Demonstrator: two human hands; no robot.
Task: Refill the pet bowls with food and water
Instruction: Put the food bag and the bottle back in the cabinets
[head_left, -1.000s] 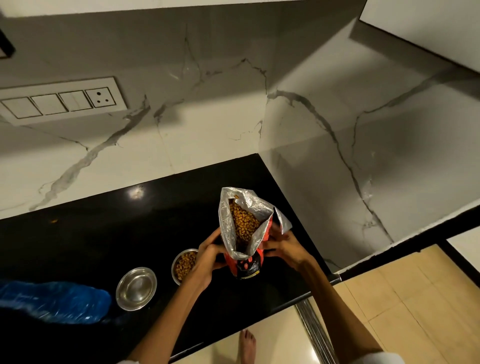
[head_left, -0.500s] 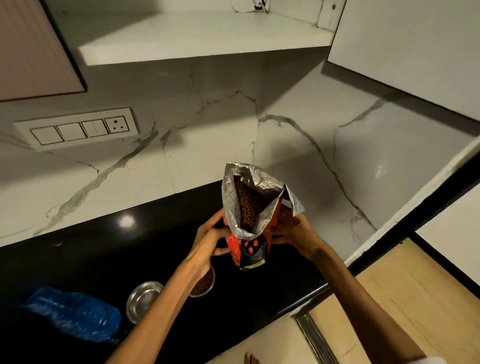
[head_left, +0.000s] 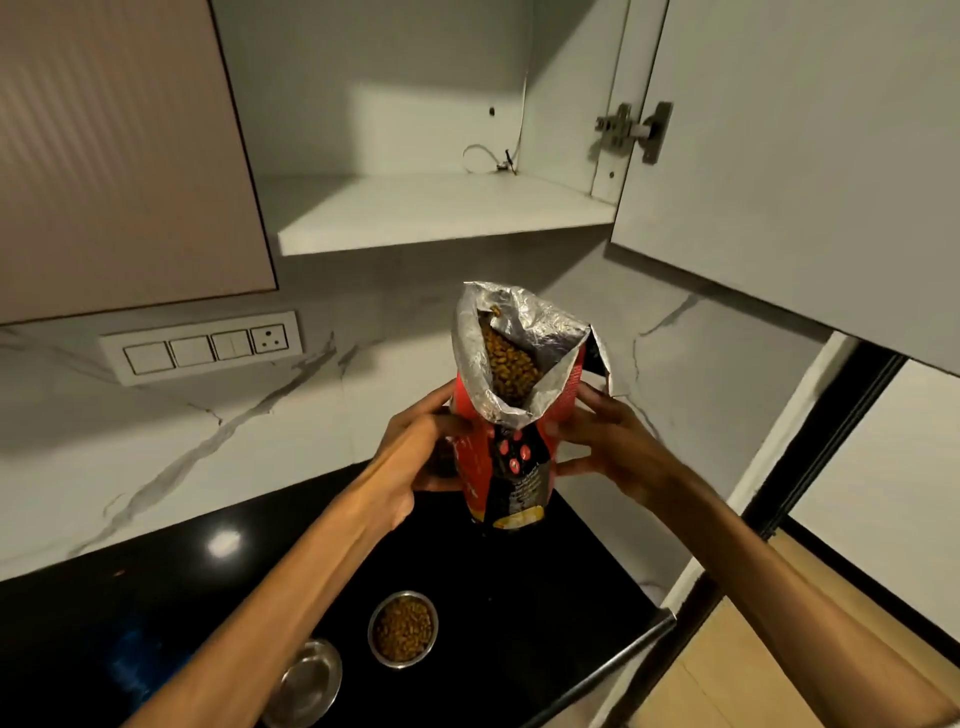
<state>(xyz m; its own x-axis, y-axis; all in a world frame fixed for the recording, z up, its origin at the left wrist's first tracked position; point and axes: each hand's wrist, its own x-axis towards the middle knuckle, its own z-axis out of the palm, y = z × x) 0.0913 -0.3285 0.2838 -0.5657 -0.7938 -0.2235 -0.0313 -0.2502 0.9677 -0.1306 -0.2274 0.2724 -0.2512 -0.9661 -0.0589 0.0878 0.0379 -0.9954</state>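
Observation:
I hold a red and black pet food bag upright in the air above the black counter. Its silver top is open and brown kibble shows inside. My left hand grips its left side and my right hand grips its right side. Below, a small steel bowl full of kibble stands on the counter. To its left an empty steel bowl is partly hidden by my left forearm. A blue water bottle shows only as a blur at the lower left.
An open wall cupboard with a bare white shelf is straight above the bag, its door swung out to the right. A shut cupboard door is at the left. A switch panel sits on the marble wall.
Both hands have lifted the bag off the counter and up toward the cupboard. The view has tilted upward, bringing the open shelf into sight.

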